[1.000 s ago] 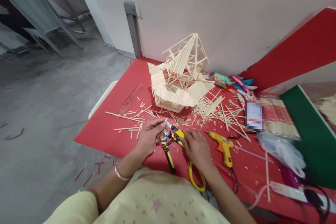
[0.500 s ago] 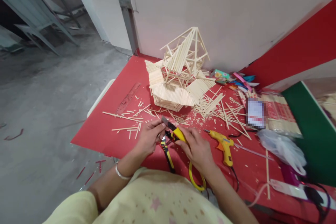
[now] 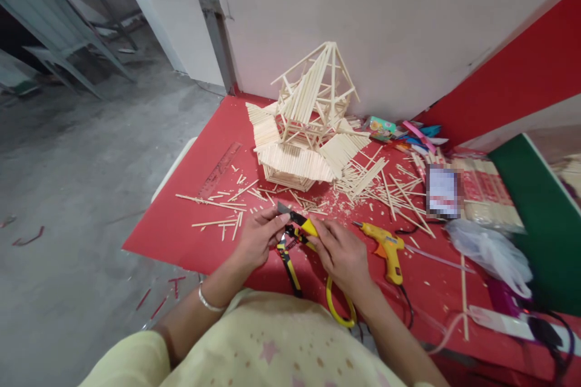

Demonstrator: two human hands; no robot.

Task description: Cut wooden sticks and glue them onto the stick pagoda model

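Observation:
My right hand (image 3: 341, 256) grips a yellow utility knife (image 3: 299, 221), its blade pointing up and left. My left hand (image 3: 258, 237) is closed in a pinch at the blade's tip, on a small piece I cannot make out. Just below the two hands, black-and-yellow pliers (image 3: 288, 259) lie on the red table top (image 3: 181, 224). Behind the hands stands a house model built of thin wooden sticks (image 3: 306, 127).
Loose sticks (image 3: 213, 202) and offcuts litter the table. A yellow glue gun (image 3: 388, 251) lies right of my hands, a ruler (image 3: 220, 170) at the left. Coloured scraps, stick packets (image 3: 488, 199) and a plastic bag (image 3: 488, 251) crowd the right. A white wall stands behind.
The knife has tipped slightly so its blade sits nearer my left fingers. The view has shifted a little; both hands stay in the same place.

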